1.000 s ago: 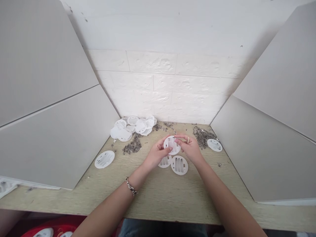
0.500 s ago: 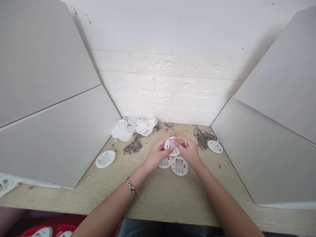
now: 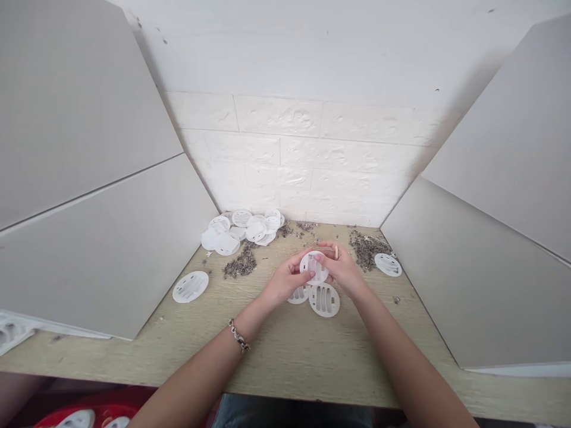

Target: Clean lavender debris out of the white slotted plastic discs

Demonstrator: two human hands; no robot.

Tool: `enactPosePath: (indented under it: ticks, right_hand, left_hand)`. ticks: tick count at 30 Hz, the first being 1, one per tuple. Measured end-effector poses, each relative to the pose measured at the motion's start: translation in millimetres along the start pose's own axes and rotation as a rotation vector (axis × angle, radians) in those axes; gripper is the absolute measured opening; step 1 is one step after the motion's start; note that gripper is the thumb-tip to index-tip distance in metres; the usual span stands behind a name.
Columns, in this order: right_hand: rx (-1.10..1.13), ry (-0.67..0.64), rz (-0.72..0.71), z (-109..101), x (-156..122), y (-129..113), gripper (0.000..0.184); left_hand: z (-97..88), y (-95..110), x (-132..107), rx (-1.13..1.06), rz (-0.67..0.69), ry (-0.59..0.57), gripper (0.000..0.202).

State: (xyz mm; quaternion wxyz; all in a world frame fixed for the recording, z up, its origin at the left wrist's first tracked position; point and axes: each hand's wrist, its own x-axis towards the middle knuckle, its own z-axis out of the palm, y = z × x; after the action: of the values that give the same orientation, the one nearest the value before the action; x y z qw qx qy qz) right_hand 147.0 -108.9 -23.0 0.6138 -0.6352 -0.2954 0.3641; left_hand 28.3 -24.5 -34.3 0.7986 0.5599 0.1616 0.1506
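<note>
Between both hands, above the middle of the table, is a round white plastic plate (image 3: 317,273) with long slots across it. My left hand (image 3: 288,280) grips its left side, thumb lying on the face. My right hand (image 3: 342,270) holds the upper right edge with the thumb pressed on the face; whether it also has a tiny part there cannot be made out. Just below, on the table, lies a slotted disc (image 3: 325,300) with small dark metal bits at its slot ends. Another slotted disc (image 3: 298,295) is partly covered by my left hand.
A heap of white discs (image 3: 227,242) sits back left. Small metal parts lie in piles, one left (image 3: 241,262), one right (image 3: 366,249). Single discs rest at left (image 3: 190,287) and right (image 3: 388,264). Grey panels (image 3: 169,238) wall both sides. A red container (image 3: 107,404) stands below.
The held plate has shifted slightly right and down. My right thumb has moved on its face, and the right fingers have spread a little behind it.
</note>
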Motion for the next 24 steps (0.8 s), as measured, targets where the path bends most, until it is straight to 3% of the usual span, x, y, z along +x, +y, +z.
enactPosePath:
  ticks: [3, 6, 8, 11, 14, 17, 24]
  right_hand:
    - [-0.008, -0.117, 0.040, -4, 0, -3, 0.046]
    - [-0.115, -0.121, 0.007, -5, 0, -3, 0.039]
    - [-0.238, -0.014, -0.078, -5, 0, -2, 0.036]
    - [-0.480, 0.119, -0.324, -3, -1, 2, 0.033]
    - [-0.695, 0.094, -0.493, -2, -1, 7, 0.025]
    - [-0.815, 0.098, -0.545, -1, -1, 11, 0.021]
    - [-0.848, 0.121, -0.735, 1, -4, 12, 0.020]
  left_hand:
    - [-1.7, -2, -1, 0.007, -0.016, -0.059, 0.073]
    - [0.4, -1, -1, -0.042, -0.034, -0.068, 0.070]
    - [2.9, 1, -2, -0.090, -0.052, -0.035, 0.067]
    - [5.5, 3, -3, -0.117, -0.087, 0.018, 0.064]
    - [4.8, 4, -3, -0.041, -0.090, 0.032, 0.061]
    - [3.0, 3, -3, 0.030, -0.064, 0.020, 0.058]
    - [0.5, -1, -2, 0.035, -0.051, -0.017, 0.066]
